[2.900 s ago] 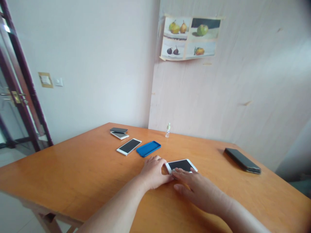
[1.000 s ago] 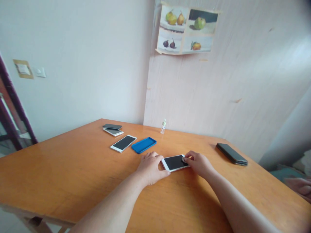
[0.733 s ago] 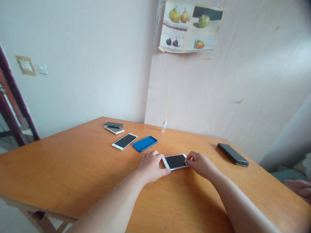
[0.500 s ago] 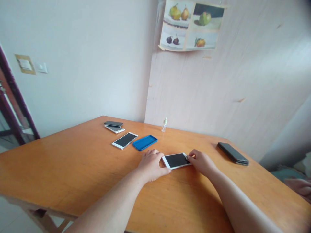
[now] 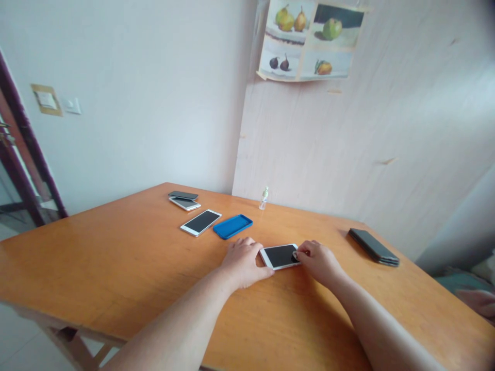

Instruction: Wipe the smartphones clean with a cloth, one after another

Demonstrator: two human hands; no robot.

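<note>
A white-framed smartphone with a dark screen lies face up on the wooden table. My left hand grips its left end, thumb at the near corner and fingers by the far corner. Over the right end of the screen, my right hand is closed in a pinch. A small white piece shows at those fingertips, too small to tell its kind. The phone's right end is partly hidden behind this hand. Just beyond my left hand lies a blue phone case, its hollow side up.
Another white phone lies left of the case. Farther back, a dark phone rests partly on a white one. A small clear bottle stands near the wall. Stacked dark phones sit at the right of the table.
My right hand has shifted slightly left over the screen, and the white piece now shows more clearly. My left hand keeps its place at the phone. The whole view has shifted slightly.
</note>
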